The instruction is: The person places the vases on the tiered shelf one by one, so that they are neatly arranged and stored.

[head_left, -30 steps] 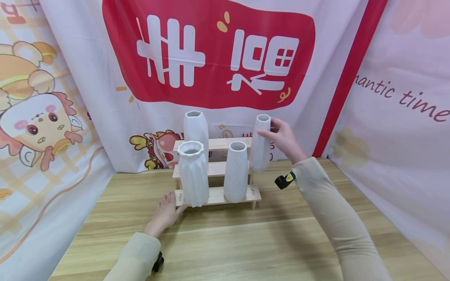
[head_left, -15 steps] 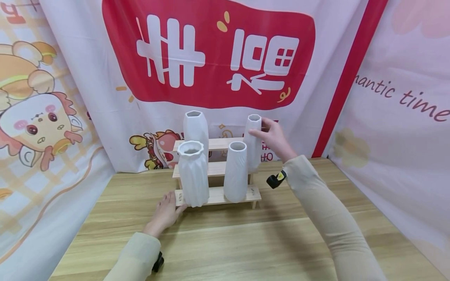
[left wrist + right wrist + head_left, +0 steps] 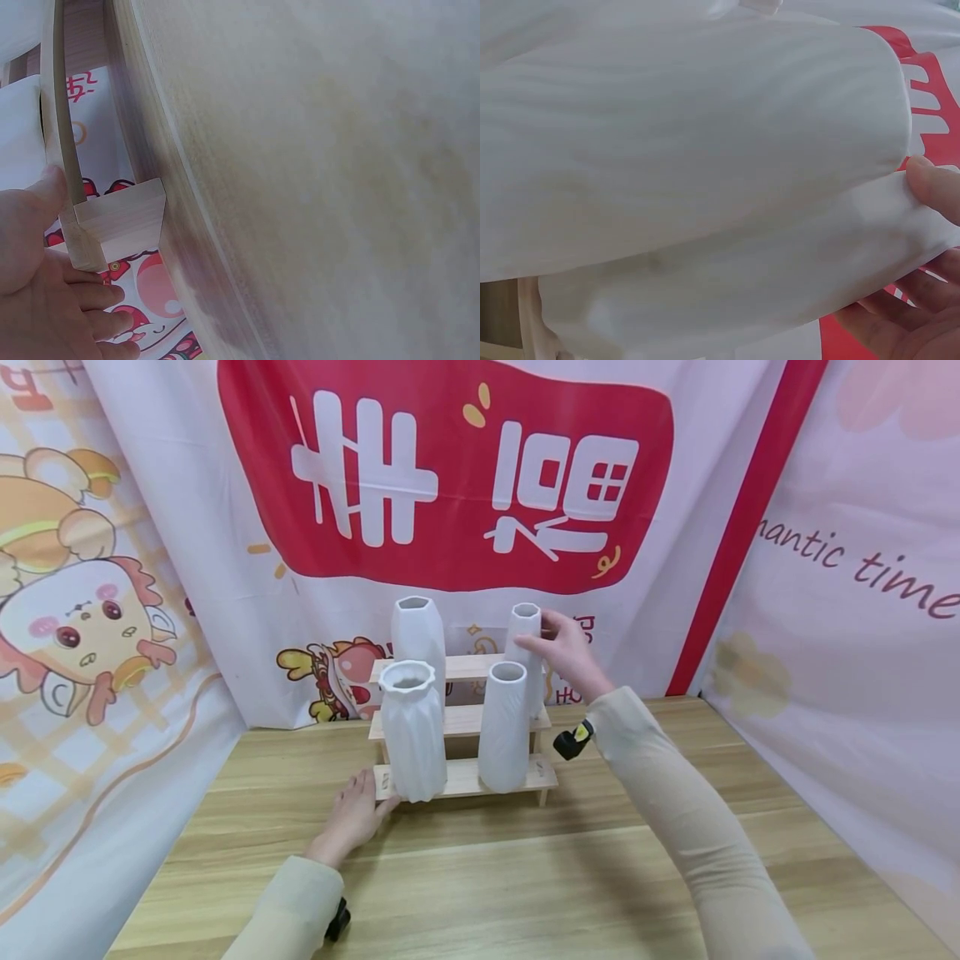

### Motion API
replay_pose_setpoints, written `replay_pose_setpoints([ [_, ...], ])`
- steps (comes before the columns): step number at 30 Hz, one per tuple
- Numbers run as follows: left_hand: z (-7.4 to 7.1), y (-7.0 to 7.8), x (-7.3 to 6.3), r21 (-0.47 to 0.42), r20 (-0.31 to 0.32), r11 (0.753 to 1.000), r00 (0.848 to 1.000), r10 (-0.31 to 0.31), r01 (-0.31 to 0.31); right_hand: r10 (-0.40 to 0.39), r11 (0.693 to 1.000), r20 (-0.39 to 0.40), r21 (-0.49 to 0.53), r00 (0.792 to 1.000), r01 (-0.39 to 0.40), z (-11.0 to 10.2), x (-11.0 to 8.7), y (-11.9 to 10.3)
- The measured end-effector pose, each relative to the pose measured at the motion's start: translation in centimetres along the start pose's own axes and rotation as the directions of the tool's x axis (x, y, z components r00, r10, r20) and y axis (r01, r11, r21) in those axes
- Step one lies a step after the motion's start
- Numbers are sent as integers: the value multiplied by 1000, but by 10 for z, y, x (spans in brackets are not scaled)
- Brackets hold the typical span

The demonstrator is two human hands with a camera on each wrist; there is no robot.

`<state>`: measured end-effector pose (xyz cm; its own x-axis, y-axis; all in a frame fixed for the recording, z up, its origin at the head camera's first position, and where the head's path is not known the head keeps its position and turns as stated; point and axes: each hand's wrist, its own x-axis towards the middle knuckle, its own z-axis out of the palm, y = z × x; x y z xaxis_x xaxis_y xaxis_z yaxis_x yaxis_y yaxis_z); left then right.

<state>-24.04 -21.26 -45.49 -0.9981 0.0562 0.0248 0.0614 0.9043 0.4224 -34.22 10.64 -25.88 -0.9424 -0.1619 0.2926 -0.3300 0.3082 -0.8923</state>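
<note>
My right hand [image 3: 564,652] grips a slim white vase [image 3: 525,635] near its top, thumb in front and fingers around the back. The vase stands upright behind the front right vase [image 3: 504,727], which hides its lower part from the head view. In the right wrist view the held vase [image 3: 780,259] overlaps the middle step's end. My left hand [image 3: 355,810] rests at the left end of the bottom step of a wooden tiered stand [image 3: 461,777]. Its thumb [image 3: 49,187] touches the step's front edge; the other fingers extend loosely past the end.
A fluted white vase [image 3: 412,735] stands on the bottom step at the left, beside the front right vase. Behind it rises a faceted white vase [image 3: 417,627]. The stand is on a wood-grain table [image 3: 480,877], with a printed cloth [image 3: 465,552] hanging behind.
My right hand has carried the slim vase leftward, from beside the stand to behind the front right vase. The left hand and the other vases have stayed where they were.
</note>
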Motion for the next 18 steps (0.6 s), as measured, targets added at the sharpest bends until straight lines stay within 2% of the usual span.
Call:
replay_pose_setpoints([
  [18, 2, 0, -1, 4, -17, 1000, 1000, 11, -11, -33, 999, 6, 29, 999, 33, 17, 6, -4],
])
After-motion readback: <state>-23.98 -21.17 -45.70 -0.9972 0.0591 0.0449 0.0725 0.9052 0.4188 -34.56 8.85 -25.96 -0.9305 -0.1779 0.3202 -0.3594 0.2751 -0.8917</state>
